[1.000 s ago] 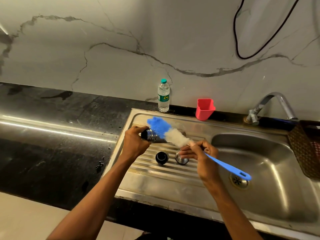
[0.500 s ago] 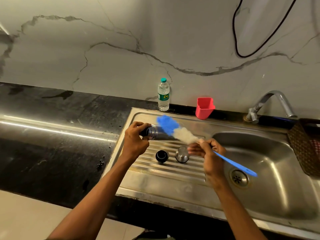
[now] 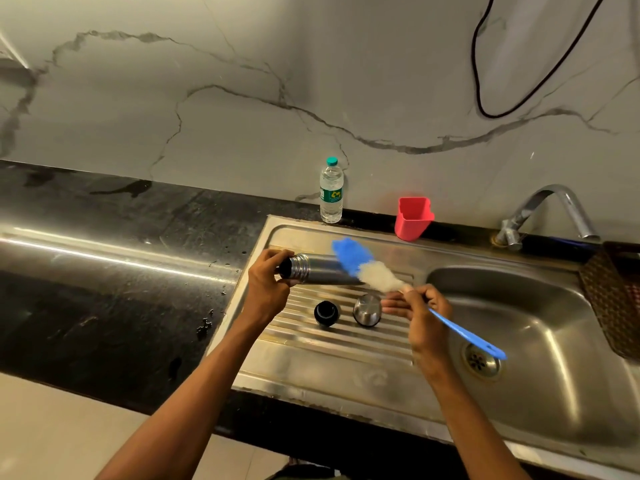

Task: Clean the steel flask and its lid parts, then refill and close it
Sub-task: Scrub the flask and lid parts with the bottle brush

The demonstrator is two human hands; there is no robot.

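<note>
Left hand point(image 3: 266, 289): curled round the neck end of the steel flask point(image 3: 318, 270), thumb and fingers closed on the threaded mouth.
Flask: lying on its side above the ribbed drainboard point(image 3: 311, 344), open mouth pointing left, body running right behind the brush head.
Right hand point(image 3: 420, 306): pinching the bottle brush point(image 3: 363, 266) just below its bristles, fingers folded on the thin blue handle (handle end out over the drain point(image 3: 481, 362)).
Brush head: blue tip and white base, lying across the flask's body, outside the mouth.
Black inner stopper point(image 3: 325, 313): standing on the drainboard ribs, just beside the steel cup lid point(image 3: 367, 310).
Cup lid: on the ribs, close to the right hand's fingertips; touching or not, cannot tell.
Back edge: 1 plastic water bottle point(image 3: 331, 192) upright by the wall, red holder point(image 3: 412, 218) to its right.
Right side: tap point(image 3: 543, 211) over the sink basin point(image 3: 554, 341), woven basket point(image 3: 616, 299) at the edge.
</note>
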